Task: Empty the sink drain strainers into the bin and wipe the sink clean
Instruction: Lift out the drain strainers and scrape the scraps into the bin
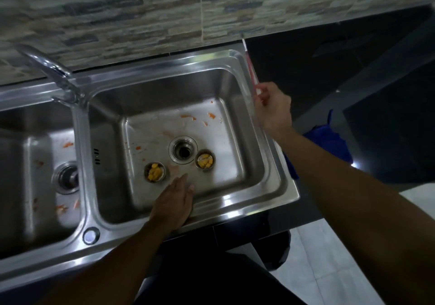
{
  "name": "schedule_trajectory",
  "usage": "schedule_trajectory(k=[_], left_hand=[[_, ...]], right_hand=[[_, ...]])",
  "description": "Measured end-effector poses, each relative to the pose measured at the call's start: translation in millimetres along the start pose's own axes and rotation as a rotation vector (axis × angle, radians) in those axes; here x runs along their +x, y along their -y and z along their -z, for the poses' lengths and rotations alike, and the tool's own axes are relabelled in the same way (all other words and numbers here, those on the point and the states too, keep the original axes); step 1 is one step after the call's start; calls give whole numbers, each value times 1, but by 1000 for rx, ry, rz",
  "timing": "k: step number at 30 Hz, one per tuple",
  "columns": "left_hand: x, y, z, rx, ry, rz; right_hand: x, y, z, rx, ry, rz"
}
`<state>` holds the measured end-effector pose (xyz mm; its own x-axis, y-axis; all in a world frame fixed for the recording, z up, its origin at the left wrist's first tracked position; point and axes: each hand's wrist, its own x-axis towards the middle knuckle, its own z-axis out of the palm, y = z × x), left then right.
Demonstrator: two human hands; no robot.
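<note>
Two round metal strainers hold yellow food bits and sit on the floor of the right basin of a steel double sink (263, 140). One strainer (155, 171) lies left of the open drain hole (183, 151), the other strainer (204, 161) just right of it. My left hand (175, 201) reaches into the basin with straight fingers, fingertips close to the left strainer, holding nothing. My right hand (273, 107) is at the sink's right rim and pinches the end of a thin red-and-white stick (250, 67) that lies along that rim. Orange smears dot both basins.
A chrome tap (54, 74) curves over the divider. The left basin has its own drain (67, 177). A blue cloth (329, 142) lies on the dark counter right of the sink. A stone-pattern wall runs behind. Pale floor tiles show at lower right.
</note>
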<state>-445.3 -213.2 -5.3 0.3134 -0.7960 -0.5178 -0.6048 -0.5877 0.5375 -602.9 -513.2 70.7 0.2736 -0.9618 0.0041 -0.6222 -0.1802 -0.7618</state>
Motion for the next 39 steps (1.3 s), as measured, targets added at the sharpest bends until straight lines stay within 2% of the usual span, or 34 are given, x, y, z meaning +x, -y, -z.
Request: schedule_trajectory(k=[2, 4, 8, 14, 16, 18, 21, 26, 28, 34, 39], left_hand=[[-1, 8, 8, -15, -10, 5], [-2, 21, 17, -53, -19, -1], [-4, 53, 33, -67, -61, 51], [-1, 89, 56, -71, -67, 103], [2, 94, 60, -48, -64, 94], [5, 98, 62, -39, -56, 104], [14, 104, 64, -8, 6, 147], [29, 103, 61, 27, 53, 288], [35, 106, 57, -1, 52, 301], [55, 116, 43, -86, 21, 261], [70, 126, 34, -128, -28, 208]], right_hand=[[-16, 12, -8, 88, 117, 84], [-30, 21, -25, 152, 199, 68], [-70, 47, -68, 586, 312, -406], [-131, 58, -103, 938, 355, -716], [-152, 52, -109, 1039, 379, -719], [-175, 45, -115, 1067, 374, -611], [-204, 37, -124, 858, 297, -376], [-234, 28, -116, 221, 166, 5], [-247, 28, -111, 180, 186, 106], [-265, 25, -112, -23, 281, 130], [-256, 24, -119, -118, 178, 101]])
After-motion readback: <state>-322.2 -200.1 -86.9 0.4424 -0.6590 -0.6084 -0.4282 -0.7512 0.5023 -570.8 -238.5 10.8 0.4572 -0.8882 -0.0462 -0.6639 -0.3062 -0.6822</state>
